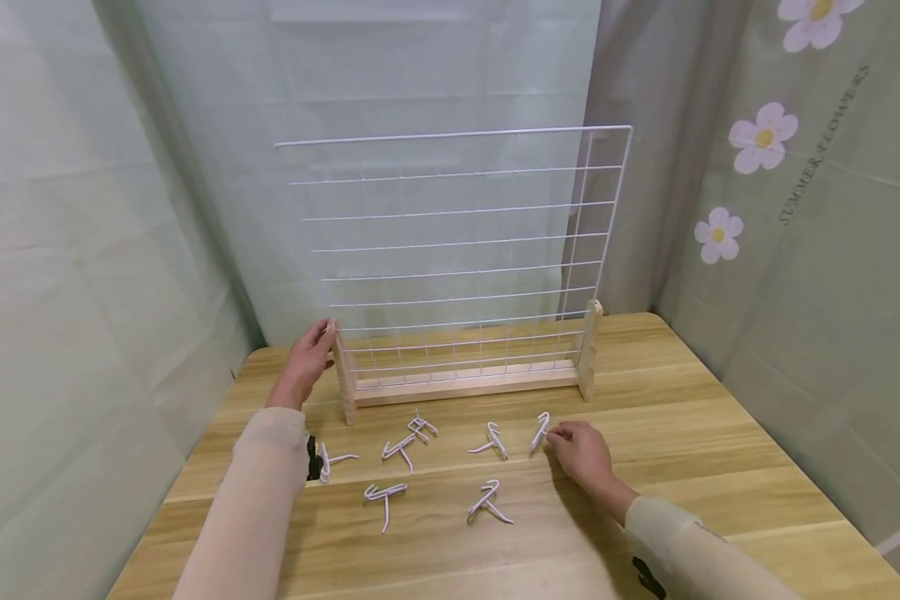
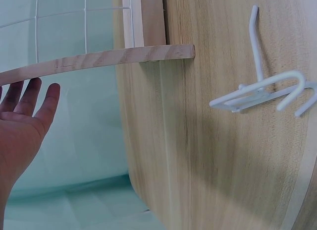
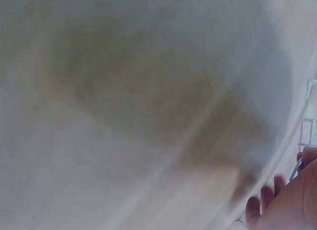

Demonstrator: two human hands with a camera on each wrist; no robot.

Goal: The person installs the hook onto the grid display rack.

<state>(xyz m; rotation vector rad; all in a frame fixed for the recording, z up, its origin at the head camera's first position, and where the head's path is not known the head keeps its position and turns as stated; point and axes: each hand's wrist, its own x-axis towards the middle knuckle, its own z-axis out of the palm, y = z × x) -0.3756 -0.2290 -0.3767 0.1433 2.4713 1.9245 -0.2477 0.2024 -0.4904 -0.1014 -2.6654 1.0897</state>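
Note:
A white wire grid panel stands upright in a wooden base at the back of the wooden table. My left hand lies flat against the base's left upright. In the left wrist view, the left hand has straight fingers beside that upright. My right hand pinches a white hook that lies on the table in front of the base. The right wrist view is blurred and shows only the right hand's fingertips and a bit of the hook.
Several more white hooks lie on the table between my arms, among them one, another and a third. A hook also shows in the left wrist view. Green curtains enclose the table on the left, back and right.

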